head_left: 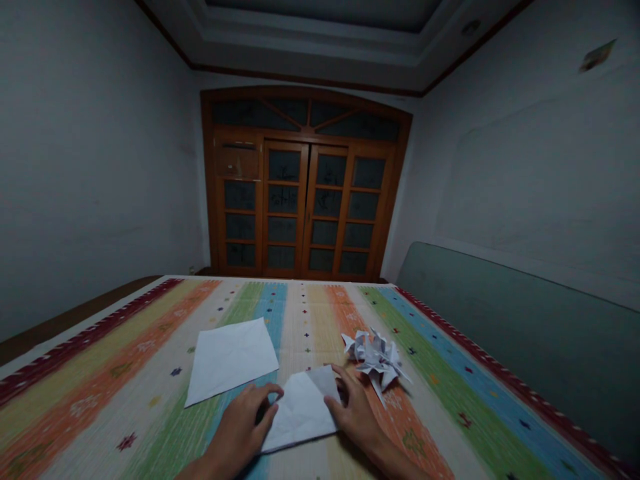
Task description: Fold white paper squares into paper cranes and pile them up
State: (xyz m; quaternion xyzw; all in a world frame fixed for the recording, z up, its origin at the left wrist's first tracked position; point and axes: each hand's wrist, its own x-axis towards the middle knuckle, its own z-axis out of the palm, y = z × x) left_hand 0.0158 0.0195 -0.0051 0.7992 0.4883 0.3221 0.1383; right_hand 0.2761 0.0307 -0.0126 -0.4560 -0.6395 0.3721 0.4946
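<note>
A folded white paper (300, 415) lies on the striped cover, held between my two hands. My left hand (240, 427) grips its left side, and my right hand (354, 415) has its fingers and thumb on its right edge. A flat white paper sheet (230, 360) lies just above my left hand, not touching it. Beyond my right hand sits a spiky folded paper figure (375, 357), close to my fingertips but apparently apart from them.
A woven cover (125, 400) with multicoloured stripes and small stars spreads under everything. A grey-green padded panel (520, 333) runs along its right side, and a wooden rail (65, 327) along its left. Wooden glazed doors (300, 200) stand at the far end.
</note>
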